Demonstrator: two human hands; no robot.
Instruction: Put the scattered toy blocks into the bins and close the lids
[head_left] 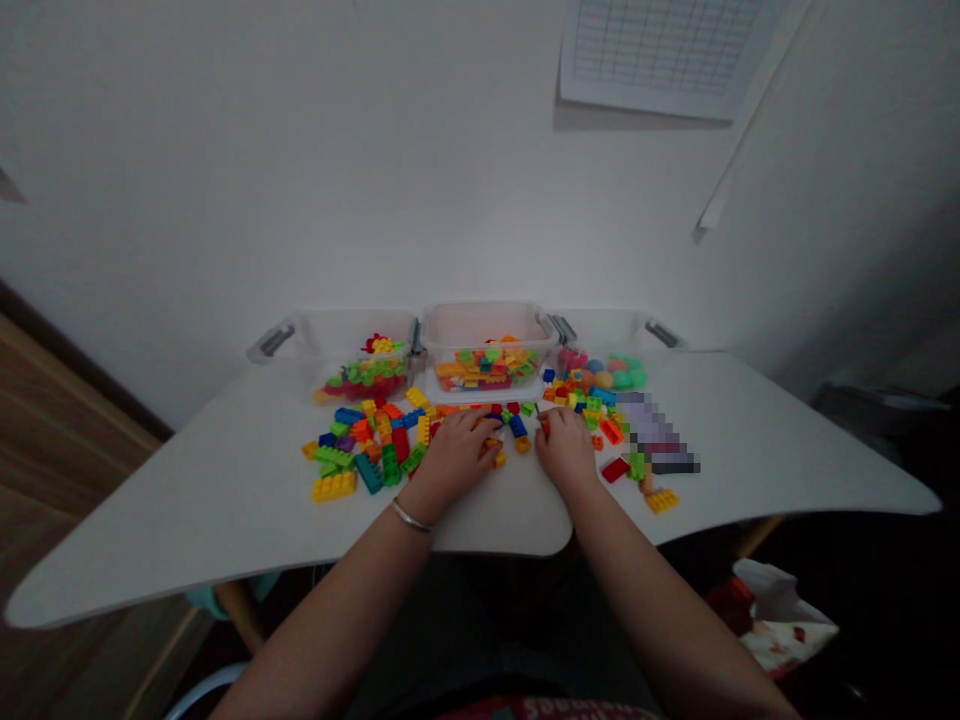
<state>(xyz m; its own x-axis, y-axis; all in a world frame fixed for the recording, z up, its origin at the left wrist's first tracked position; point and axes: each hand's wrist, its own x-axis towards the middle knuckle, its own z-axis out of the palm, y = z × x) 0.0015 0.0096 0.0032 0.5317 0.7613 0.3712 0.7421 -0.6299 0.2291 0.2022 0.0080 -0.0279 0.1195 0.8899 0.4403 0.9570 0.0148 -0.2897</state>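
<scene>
Both my hands rest on a white table [225,500] among scattered coloured plastic bricks. My left hand [456,452], with a thin metal bangle on the wrist, has its fingers curled over small bricks, an orange one [496,458] showing at the fingertips. My right hand [564,448] is closed in a pinch, and what it holds is hidden. A loose pile of blue, green, orange and yellow bricks [367,445] lies left of my left hand. More bricks [600,410] lie right of my right hand.
Three clear plastic bins stand at the table's back against the white wall: left bin [337,345], middle bin [487,345], right bin [607,350], each with bricks inside. A yellow brick [334,487] and a red brick [615,469] lie nearer the front edge. A bag [780,620] sits on the floor at right.
</scene>
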